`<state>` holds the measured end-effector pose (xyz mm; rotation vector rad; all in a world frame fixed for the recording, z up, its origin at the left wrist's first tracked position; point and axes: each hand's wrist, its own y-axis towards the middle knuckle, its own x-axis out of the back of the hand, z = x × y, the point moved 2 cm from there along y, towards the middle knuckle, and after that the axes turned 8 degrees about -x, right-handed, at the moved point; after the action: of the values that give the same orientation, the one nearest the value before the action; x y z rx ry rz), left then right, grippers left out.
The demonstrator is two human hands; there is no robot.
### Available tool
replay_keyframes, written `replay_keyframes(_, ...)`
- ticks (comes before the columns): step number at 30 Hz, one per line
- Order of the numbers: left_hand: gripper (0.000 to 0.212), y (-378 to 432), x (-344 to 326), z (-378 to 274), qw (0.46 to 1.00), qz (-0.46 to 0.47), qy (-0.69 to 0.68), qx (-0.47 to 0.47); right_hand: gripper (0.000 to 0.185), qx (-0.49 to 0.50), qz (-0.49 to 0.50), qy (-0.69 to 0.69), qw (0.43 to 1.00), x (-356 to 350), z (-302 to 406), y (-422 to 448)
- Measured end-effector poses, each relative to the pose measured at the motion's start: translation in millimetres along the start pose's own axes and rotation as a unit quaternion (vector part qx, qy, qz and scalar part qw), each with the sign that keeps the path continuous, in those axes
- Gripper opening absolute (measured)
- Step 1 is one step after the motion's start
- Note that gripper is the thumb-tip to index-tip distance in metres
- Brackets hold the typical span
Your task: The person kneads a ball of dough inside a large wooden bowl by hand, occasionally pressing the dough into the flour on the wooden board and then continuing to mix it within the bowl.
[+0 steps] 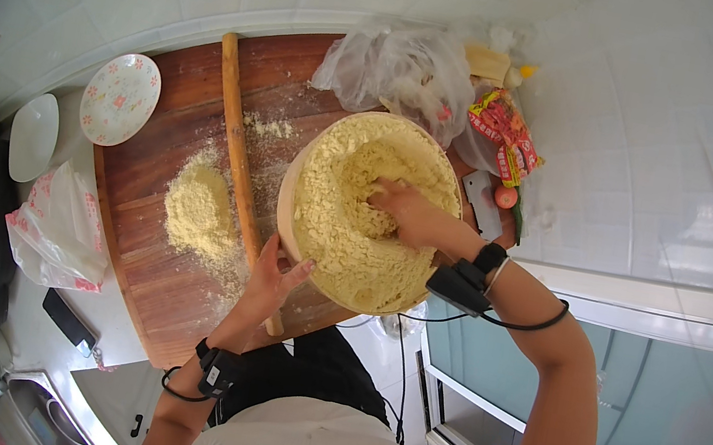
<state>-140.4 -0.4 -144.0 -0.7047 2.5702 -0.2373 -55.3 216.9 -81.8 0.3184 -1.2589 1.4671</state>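
A large round bowl (289, 200) is filled with crumbly yellow dough or moist flour (329, 218), hollowed in the middle. With the thumb over its rim, my left hand (275, 276) grips the bowl at the near left side. My right hand (405, 210) reaches into the hollow, its fingertips partly hidden in the crumbs, so what they grasp does not show. Left of the bowl, a wooden rolling pin (235, 137) lies lengthwise across the wooden board (148, 186). Beside the pin is a heap of loose yellow flour (198, 209), with more flour scattered around it.
Plastic bags (398, 69), a red printed packet (505, 131) and a cleaver (483, 202) lie beyond and right of the bowl. A floral plate (121, 99), white dish (34, 137), bag (62, 228) and phone (69, 321) are at left. A sink (37, 409) is lower left.
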Motion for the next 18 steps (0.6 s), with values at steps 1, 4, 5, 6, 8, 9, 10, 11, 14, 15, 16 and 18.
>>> replay_keyframes(1,0.059,0,0,0,1.0,0.004,0.008,0.002,0.056,-0.034,0.0,-0.039,0.999,4,-3,0)
replay_keyframes(4,0.059,1,-2,1,1.0,0.014,0.021,0.005,0.058,0.016,-0.111,-0.132,0.985,-6,4,12)
replay_keyframes(5,0.059,1,-4,0,1.0,0.017,0.016,0.002,0.057,0.012,-0.092,-0.071,0.993,-10,4,11)
replay_keyframes(6,0.059,0,-2,0,1.0,0.017,0.013,0.002,0.056,0.01,-0.071,-0.007,0.997,-13,11,10)
replay_keyframes(8,0.06,-1,1,3,1.0,0.015,0.001,0.0,0.055,0.032,-0.03,0.045,0.998,-17,12,8)
replay_keyframes(9,0.06,-2,2,3,1.0,0.014,-0.004,-0.002,0.054,0.057,-0.011,0.032,0.998,-14,3,2)
replay_keyframes(10,0.06,-2,2,2,1.0,0.014,-0.006,-0.006,0.054,0.08,0.005,0.017,0.997,-10,-3,-1)
replay_keyframes(11,0.06,-2,1,3,1.0,0.014,-0.008,-0.009,0.054,0.053,-0.024,-0.001,0.998,-7,-10,3)
replay_keyframes(14,0.059,-1,-1,1,1.0,0.013,0.0,-0.007,0.049,0.007,-0.117,-0.031,0.993,2,-16,12)
replay_keyframes(15,0.059,-1,-2,1,1.0,0.012,0.006,-0.005,0.046,0.016,-0.15,-0.028,0.988,1,-9,20)
replay_keyframes(16,0.059,0,-2,1,1.0,0.012,0.01,-0.005,0.042,0.027,-0.183,-0.023,0.982,-2,-3,28)
replay_keyframes(18,0.058,1,-1,2,1.0,0.012,0.017,-0.005,0.04,0.03,-0.179,0.032,0.983,-13,9,31)
